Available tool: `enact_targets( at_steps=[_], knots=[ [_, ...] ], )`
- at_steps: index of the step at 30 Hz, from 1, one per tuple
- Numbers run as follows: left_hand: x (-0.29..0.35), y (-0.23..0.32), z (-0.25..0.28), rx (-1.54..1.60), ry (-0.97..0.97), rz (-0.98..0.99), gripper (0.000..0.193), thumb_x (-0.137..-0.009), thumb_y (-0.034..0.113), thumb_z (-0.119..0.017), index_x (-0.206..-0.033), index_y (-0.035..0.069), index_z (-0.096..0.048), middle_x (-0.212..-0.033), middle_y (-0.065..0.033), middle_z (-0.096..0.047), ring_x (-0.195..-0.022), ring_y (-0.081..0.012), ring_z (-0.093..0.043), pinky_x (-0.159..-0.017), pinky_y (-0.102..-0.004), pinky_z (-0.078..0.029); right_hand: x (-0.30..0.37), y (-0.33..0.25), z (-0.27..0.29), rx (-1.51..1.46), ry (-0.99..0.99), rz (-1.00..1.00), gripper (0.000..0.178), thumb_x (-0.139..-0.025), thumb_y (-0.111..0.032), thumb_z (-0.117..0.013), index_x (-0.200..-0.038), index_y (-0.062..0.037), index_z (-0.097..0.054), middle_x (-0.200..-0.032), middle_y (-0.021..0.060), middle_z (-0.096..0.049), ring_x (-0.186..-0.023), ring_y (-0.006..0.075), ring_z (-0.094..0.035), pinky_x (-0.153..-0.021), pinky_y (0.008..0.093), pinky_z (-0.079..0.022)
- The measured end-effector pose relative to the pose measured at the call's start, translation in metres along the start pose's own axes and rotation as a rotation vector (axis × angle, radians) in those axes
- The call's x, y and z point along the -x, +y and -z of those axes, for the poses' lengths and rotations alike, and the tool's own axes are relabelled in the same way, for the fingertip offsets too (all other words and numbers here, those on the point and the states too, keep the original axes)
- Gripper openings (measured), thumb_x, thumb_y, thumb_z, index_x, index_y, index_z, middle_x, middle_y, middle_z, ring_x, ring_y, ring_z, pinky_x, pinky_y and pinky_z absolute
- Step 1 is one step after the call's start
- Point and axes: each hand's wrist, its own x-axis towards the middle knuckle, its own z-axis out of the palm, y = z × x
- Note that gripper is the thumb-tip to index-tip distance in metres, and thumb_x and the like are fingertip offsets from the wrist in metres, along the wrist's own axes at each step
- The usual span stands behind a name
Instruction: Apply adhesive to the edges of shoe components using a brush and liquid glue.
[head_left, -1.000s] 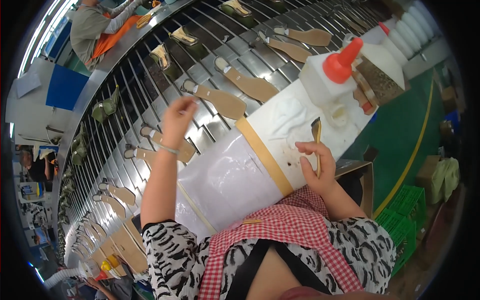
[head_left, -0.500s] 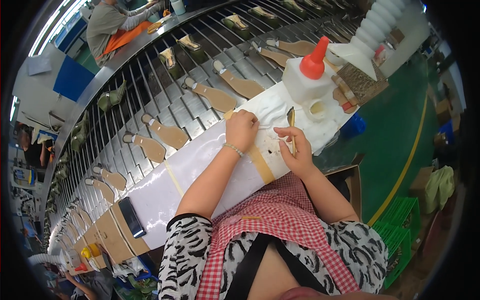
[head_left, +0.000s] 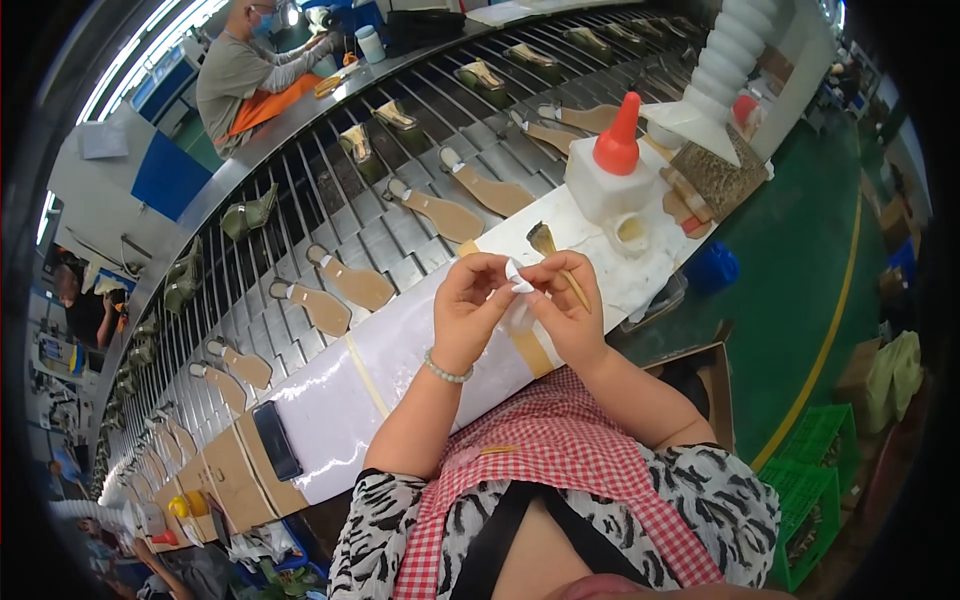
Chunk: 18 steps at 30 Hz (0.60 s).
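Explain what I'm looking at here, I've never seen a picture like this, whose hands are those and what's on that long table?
There is no machine here. The single picture comes from a wide fisheye camera worn on a person's head, looking down, so straight edges curve. The two bare hands belong to that person: the left hand and the right hand meet over a small white piece, pinched between the fingers. The right hand also holds a thin brush. Below them lies a white-covered workbench with a white bottle with a red nozzle and a dark phone. Beyond runs a slatted conveyor carrying tan shoe soles. Another worker sits across.
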Motion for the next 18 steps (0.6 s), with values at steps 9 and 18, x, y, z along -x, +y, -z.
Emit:
enact_targets(
  at_steps=[9,18],
  knots=[
    [0.013,0.044,-0.004,-0.639,0.009,-0.606,0.018,-0.079,-0.001,-0.069,-0.095,0.002,-0.065,-0.082,-0.0081,-0.06,-0.075,-0.0205,-0.059,-0.066,-0.0269,-0.047,0.006,-0.029,-0.036,-0.294,-0.027,0.009,0.035,-0.089,0.006,-0.059,-0.114,-0.0052,-0.039,-0.103,0.0106,-0.063,-0.096,0.0132,-0.06,-0.085,0.0278,-0.048],
    [0.03,0.042,-0.02,-0.092,0.175,-0.111,0.012,-0.096,0.013,-0.058,-0.094,0.001,-0.059,-0.085,0.0014,-0.06,-0.075,-0.006,-0.051,-0.066,-0.0222,-0.044,-0.002,-0.027,-0.043,0.251,0.005,0.35,0.025,-0.083,0.007,-0.065,-0.103,-0.0032,-0.053,-0.096,0.0084,-0.061,-0.088,0.0141,-0.061,-0.079,0.0255,-0.049]
  ],
)
